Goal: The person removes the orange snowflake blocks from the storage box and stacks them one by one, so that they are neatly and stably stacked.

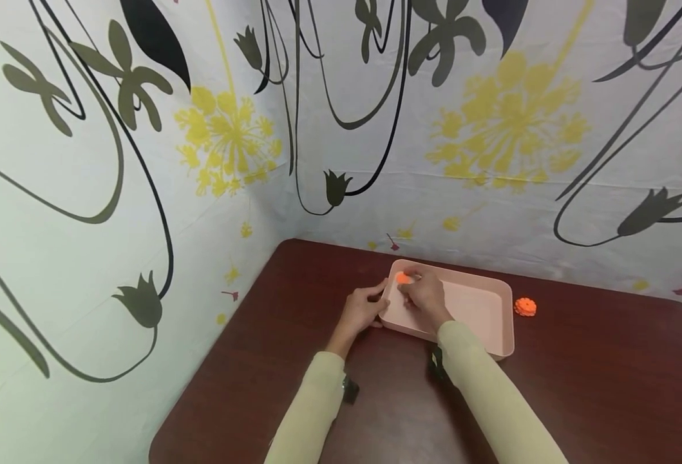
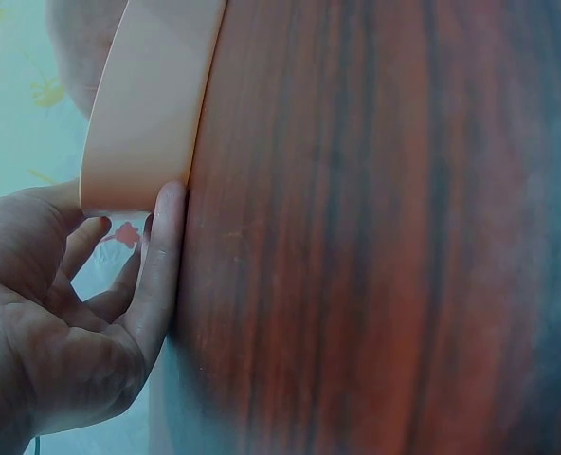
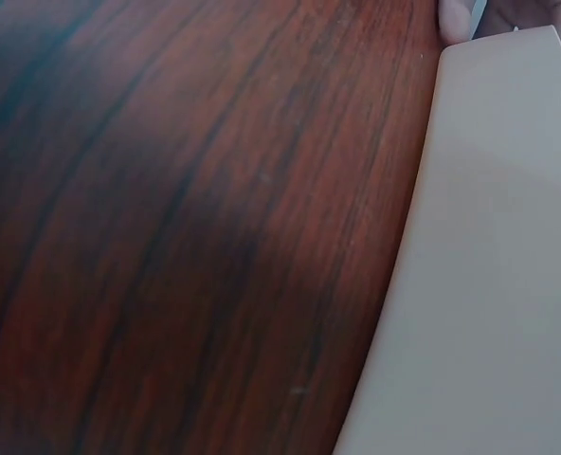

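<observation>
A shallow pink tray (image 1: 480, 316) lies on the table, its left end between my two hands. My left hand (image 1: 362, 311) grips that end, thumb at the rim and fingers along the outer wall. In the left wrist view the left hand (image 2: 81, 313) wraps the tray's corner (image 2: 148, 114). Inside the tray, near its far left corner, my right hand (image 1: 425, 293) pinches a small bright orange piece (image 1: 402, 278), partly covered by the fingers. The right wrist view shows the tray's side wall (image 3: 489, 227), but not the right hand's grasp.
Just beyond the tray's right end sits an orange scalloped, flower-shaped piece (image 1: 525, 307), apparently a small stack. The dark reddish wood table (image 1: 398, 412) has rounded corners. Patterned fabric (image 1: 341, 148) hangs behind it and along the left.
</observation>
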{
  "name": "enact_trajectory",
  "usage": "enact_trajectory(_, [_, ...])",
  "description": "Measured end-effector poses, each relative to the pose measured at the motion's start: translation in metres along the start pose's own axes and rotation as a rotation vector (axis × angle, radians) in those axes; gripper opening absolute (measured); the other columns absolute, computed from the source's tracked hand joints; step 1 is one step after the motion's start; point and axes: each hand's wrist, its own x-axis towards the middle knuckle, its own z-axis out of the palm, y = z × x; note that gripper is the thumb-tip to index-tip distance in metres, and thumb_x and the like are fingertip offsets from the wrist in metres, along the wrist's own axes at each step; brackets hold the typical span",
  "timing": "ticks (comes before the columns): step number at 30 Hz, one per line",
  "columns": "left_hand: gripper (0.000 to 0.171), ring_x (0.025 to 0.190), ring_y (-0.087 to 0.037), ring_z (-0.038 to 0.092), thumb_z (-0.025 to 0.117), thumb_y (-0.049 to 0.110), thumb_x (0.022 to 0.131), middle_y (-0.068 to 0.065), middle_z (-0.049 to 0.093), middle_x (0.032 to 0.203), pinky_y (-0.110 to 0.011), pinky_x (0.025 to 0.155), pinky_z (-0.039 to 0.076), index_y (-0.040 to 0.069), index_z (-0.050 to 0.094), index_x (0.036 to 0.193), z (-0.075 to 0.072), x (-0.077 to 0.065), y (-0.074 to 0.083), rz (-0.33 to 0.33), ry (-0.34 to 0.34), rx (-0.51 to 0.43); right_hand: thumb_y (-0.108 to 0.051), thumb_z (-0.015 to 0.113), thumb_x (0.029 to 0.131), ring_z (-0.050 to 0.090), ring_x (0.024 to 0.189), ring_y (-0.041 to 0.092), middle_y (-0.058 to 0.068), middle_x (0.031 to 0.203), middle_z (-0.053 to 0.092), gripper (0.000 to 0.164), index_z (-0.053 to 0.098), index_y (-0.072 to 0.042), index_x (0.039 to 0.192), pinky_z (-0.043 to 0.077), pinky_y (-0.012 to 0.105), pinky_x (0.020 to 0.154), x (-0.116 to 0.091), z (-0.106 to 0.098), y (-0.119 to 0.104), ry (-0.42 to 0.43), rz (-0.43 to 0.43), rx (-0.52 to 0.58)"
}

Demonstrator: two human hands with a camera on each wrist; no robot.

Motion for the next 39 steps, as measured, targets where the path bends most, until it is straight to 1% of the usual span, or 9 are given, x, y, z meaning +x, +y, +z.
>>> enact_trajectory(7, [0.053, 0.074, -0.013, 0.072, 0.072, 0.023, 0.102, -0.008, 0.074, 0.126, -0.030, 0.058, 0.066, 0.039, 0.057, 0.150, 0.001, 0.000, 0.002, 0.004, 0.006, 0.003, -0.019, 0.077, 0.094, 0.065, 0.048, 0.013, 0.003, 0.062, 0.069, 0.032, 0.069, -0.013, 0.124, 0.052, 0.025, 0.047, -0.001, 0.000, -0.001, 0.027, 0.003, -0.053])
enact_trajectory(12, [0.053, 0.072, -0.012, 0.072, 0.072, 0.023, 0.102, -0.009, 0.072, 0.132, -0.030, 0.057, 0.066, 0.037, 0.057, 0.151, 0.002, 0.000, 0.003, 0.003, 0.008, 0.001, -0.019, 0.076, 0.095, 0.066, 0.049, 0.014, 0.004, 0.063, 0.070, 0.028, 0.068, -0.012, 0.121, 0.053, 0.026, 0.048, -0.003, 0.000, -0.003, 0.036, -0.006, -0.058])
enact_trajectory(15, [0.053, 0.072, -0.013, 0.073, 0.071, 0.021, 0.102, -0.011, 0.073, 0.129, -0.032, 0.057, 0.066, 0.036, 0.057, 0.151, 0.001, 0.000, 0.003, 0.019, -0.001, -0.020, -0.017, 0.076, 0.095, 0.068, 0.051, 0.014, 0.005, 0.066, 0.071, 0.026, 0.067, -0.013, 0.119, 0.058, 0.028, 0.049, -0.003, 0.001, -0.003, 0.034, -0.011, -0.038])
enact_trajectory(19, [0.053, 0.071, -0.015, 0.073, 0.070, 0.019, 0.103, -0.012, 0.074, 0.118, -0.032, 0.057, 0.066, 0.033, 0.056, 0.153, -0.001, 0.000, 0.001, 0.040, -0.017, -0.043, -0.015, 0.076, 0.094, 0.069, 0.052, 0.014, 0.006, 0.071, 0.072, 0.026, 0.065, -0.014, 0.118, 0.059, 0.030, 0.049, -0.004, 0.004, -0.001, 0.038, -0.056, -0.045])
enact_trajectory(22, [0.053, 0.071, -0.015, 0.073, 0.069, 0.019, 0.103, -0.011, 0.074, 0.117, -0.032, 0.057, 0.066, 0.033, 0.056, 0.153, -0.001, 0.000, 0.000, 0.040, -0.019, -0.043, -0.015, 0.076, 0.093, 0.068, 0.052, 0.014, 0.005, 0.074, 0.072, 0.026, 0.066, -0.013, 0.117, 0.057, 0.028, 0.049, -0.007, 0.005, 0.000, 0.057, -0.093, -0.074])
enact_trajectory(25, [0.053, 0.072, -0.015, 0.074, 0.070, 0.019, 0.103, -0.010, 0.074, 0.120, -0.032, 0.058, 0.066, 0.036, 0.057, 0.152, -0.001, 0.000, 0.000, 0.031, -0.019, -0.049, -0.015, 0.075, 0.094, 0.069, 0.054, 0.014, 0.006, 0.077, 0.073, 0.026, 0.066, -0.011, 0.118, 0.054, 0.028, 0.052, -0.010, 0.004, -0.001, 0.069, -0.109, -0.097])
enact_trajectory(30, [0.054, 0.071, -0.016, 0.072, 0.070, 0.019, 0.103, -0.011, 0.074, 0.118, -0.032, 0.057, 0.066, 0.035, 0.057, 0.152, -0.001, 0.000, 0.001, 0.030, -0.020, -0.042, -0.016, 0.074, 0.094, 0.068, 0.052, 0.015, 0.004, 0.070, 0.072, 0.026, 0.063, -0.014, 0.117, 0.050, 0.028, 0.053, -0.011, 0.006, -0.001, 0.075, -0.119, -0.133])
enact_trajectory(35, [0.054, 0.069, -0.015, 0.071, 0.071, 0.020, 0.103, -0.010, 0.074, 0.115, -0.031, 0.057, 0.066, 0.033, 0.057, 0.152, -0.001, 0.000, 0.000, 0.037, -0.013, -0.023, -0.015, 0.073, 0.092, 0.069, 0.050, 0.015, 0.004, 0.067, 0.072, 0.028, 0.063, -0.014, 0.118, 0.054, 0.028, 0.050, -0.010, 0.007, 0.001, 0.070, -0.117, -0.104])
enact_trajectory(39, [0.053, 0.070, -0.015, 0.071, 0.071, 0.020, 0.103, -0.010, 0.074, 0.115, -0.031, 0.057, 0.066, 0.033, 0.057, 0.152, 0.000, 0.000, -0.002, 0.038, -0.015, -0.026, -0.014, 0.073, 0.091, 0.070, 0.051, 0.016, 0.007, 0.068, 0.074, 0.029, 0.065, -0.014, 0.119, 0.058, 0.028, 0.049, -0.009, 0.006, 0.004, 0.060, -0.102, -0.025])
